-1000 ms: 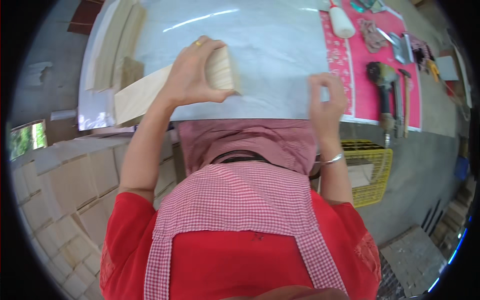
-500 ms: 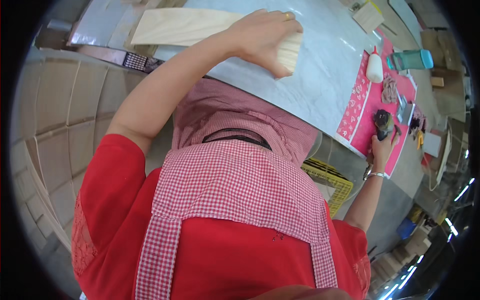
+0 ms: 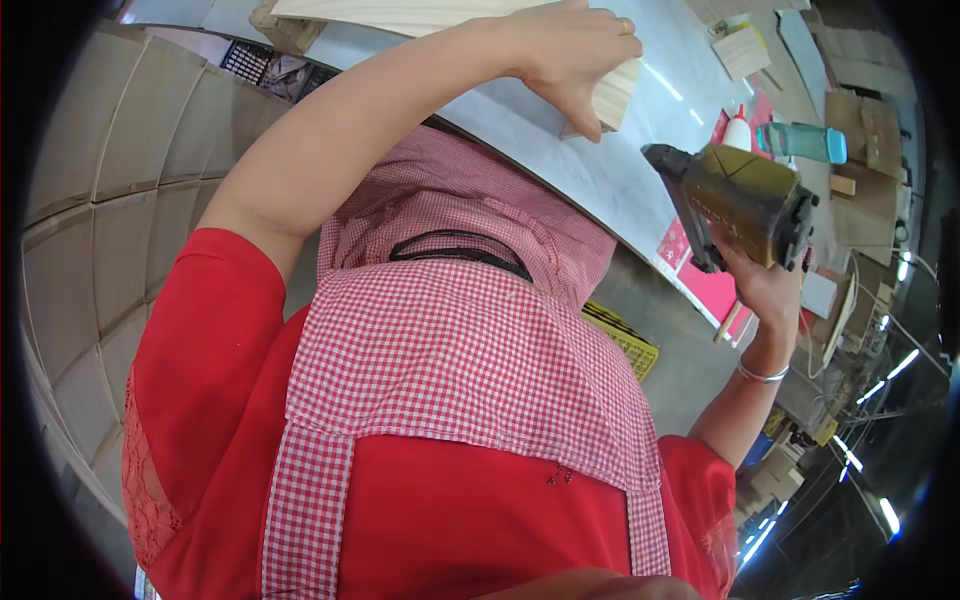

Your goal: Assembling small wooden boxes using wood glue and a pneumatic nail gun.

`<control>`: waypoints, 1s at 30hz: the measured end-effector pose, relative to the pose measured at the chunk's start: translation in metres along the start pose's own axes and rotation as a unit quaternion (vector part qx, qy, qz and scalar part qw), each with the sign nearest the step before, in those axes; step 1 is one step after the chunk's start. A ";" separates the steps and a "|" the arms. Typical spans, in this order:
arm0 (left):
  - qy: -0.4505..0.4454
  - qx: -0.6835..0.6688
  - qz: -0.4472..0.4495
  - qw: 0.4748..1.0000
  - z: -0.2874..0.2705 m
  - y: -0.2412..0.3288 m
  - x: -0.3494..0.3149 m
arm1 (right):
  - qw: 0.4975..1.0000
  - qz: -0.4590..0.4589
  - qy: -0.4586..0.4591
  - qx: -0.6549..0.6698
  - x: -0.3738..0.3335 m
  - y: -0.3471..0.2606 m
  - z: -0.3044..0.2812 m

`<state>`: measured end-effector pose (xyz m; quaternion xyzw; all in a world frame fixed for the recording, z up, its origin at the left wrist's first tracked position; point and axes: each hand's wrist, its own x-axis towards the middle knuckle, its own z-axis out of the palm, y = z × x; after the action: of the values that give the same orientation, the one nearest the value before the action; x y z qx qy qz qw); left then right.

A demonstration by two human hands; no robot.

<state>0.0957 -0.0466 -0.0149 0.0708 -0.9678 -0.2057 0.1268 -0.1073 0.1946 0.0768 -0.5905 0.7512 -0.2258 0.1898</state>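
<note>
A long pale wooden board (image 3: 370, 14) lies along the far left part of the light, marbled worktable (image 3: 500, 110). My left hand (image 3: 575, 55) grips its right end, thumb on the near edge and fingers over the far side. To the right, my right hand (image 3: 765, 285) holds a dark pneumatic staple gun (image 3: 745, 195) up above the table's right part. The fingers wrap around its handle, partly hidden by the tool's body. A gap of bare table lies between the gun and the board.
Behind the gun stand a white squeeze bottle (image 3: 737, 132) with a red tip and a teal water bottle (image 3: 805, 142). A small wooden block (image 3: 742, 52) lies farther back. Light wooden panels (image 3: 140, 235) are on the left. A yellow crate (image 3: 625, 340) sits below the table edge.
My right hand has lifted the staple gun off the pink sheet and turned it, bringing it up and leftward. My left hand still grips the board and appears slightly farther up and right.
</note>
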 end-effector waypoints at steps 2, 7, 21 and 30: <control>0.029 -0.001 0.017 0.999 0.001 0.000 -0.001 | 0.998 0.000 -0.054 -0.032 0.009 -0.008 -0.003; 0.043 0.012 0.019 0.999 0.004 0.001 -0.003 | 0.995 -0.029 -0.093 -0.027 0.025 -0.022 -0.003; 0.026 0.013 0.007 1.000 -0.001 0.004 -0.002 | 0.993 0.005 -0.111 -0.031 0.042 -0.028 -0.001; 0.081 0.100 -0.047 0.991 0.016 0.005 -0.008 | 0.992 -0.047 -0.119 -0.024 0.060 -0.030 -0.009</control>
<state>0.0984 -0.0345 -0.0293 0.1445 -0.9657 -0.1069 0.1874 -0.1027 0.1309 0.1002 -0.6524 0.6998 -0.1447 0.2526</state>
